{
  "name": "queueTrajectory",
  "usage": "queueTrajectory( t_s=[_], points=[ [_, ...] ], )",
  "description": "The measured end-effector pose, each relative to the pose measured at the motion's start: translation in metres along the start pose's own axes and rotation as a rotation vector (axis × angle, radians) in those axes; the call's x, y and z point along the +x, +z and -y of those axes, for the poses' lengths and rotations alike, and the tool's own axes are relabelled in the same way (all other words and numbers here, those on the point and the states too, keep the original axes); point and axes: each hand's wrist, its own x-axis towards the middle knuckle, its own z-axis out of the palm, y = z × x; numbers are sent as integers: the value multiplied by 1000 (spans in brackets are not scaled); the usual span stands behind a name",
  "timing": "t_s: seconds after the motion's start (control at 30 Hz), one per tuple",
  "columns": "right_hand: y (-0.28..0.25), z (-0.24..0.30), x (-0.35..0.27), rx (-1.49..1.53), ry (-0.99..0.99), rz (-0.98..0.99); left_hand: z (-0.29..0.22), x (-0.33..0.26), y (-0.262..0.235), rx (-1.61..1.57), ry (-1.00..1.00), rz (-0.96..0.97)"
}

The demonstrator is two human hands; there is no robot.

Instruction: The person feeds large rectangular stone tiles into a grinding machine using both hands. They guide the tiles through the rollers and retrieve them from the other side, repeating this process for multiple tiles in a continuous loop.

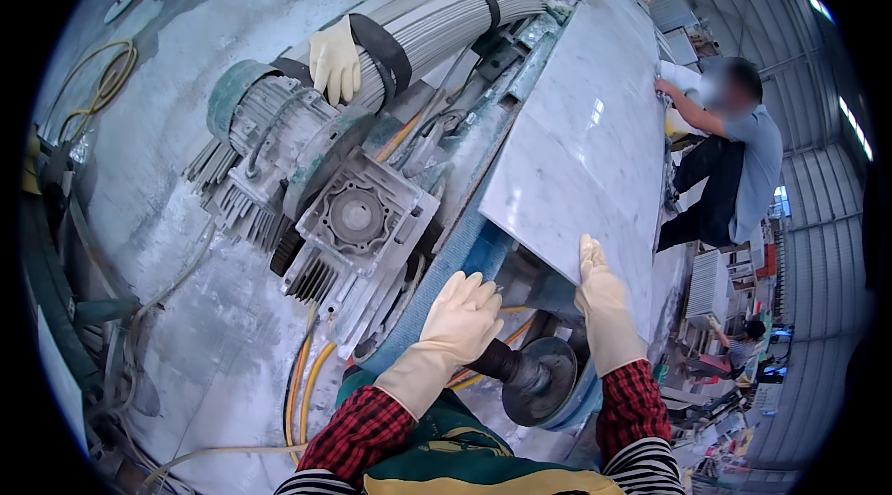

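Underside of the left grip (461, 319) hidden, nearer co-worker's head (732, 89) blurred, striped sleeves (646, 460) cut off by lower edge.

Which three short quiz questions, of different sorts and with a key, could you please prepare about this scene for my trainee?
1. Multiple choice: what is the person's cream-gloved right hand touching?
A) the coiled yellow hose
B) the flat white slab with grey veins
C) another person's shirt

2. True or false: a loose cream rubber glove lies on the long bundle of pale strips.

3. Fill in: the round end cover of the ribbed grey metal motor is coloured ____.

Key: 1. B; 2. True; 3. Green
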Motion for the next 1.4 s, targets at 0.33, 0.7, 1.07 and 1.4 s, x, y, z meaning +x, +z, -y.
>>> queueTrajectory(
  t_s=[0.33, 0.7, 1.07, 1.4],
  points=[
    [23, 12, -25, 49, -12, 0, -1, -20, 10, 84, 167, -221],
    [63, 60, -142, 251, -89, -95, -103, -73, -34, 247, 380, -98],
    [23, 97, -170, 595, -111, 85, -130, 3, -30, 647, 291, 432],
    [67, -99, -315, 797, -452, -1034, -112, 22, -58, 452, -306, 599]
  ],
)
